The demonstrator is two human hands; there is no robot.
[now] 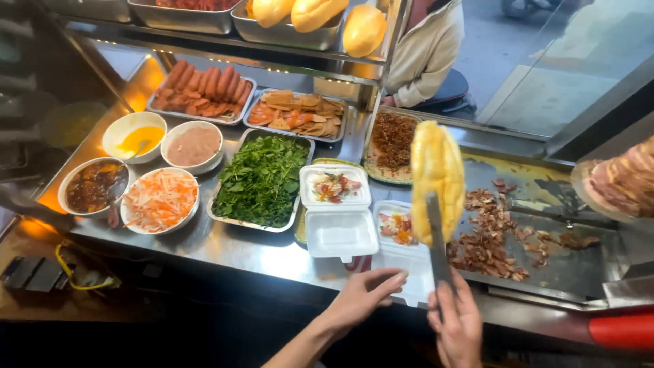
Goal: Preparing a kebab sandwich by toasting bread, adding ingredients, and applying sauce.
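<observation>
2 white foam clamshell boxes lie open at the steel counter's [225,249] front edge: one [337,212] left, another [402,245] right.

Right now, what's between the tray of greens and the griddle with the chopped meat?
In the head view, two open white foam boxes with some filling lie between the tray of greens and the griddle.

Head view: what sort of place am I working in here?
Most likely a street sandwich stall. A steel counter carries a tray of herbs and a bowl of shredded carrot, chopped meat lies on a griddle, and the right hand lifts a split bread roll with tongs.
</observation>
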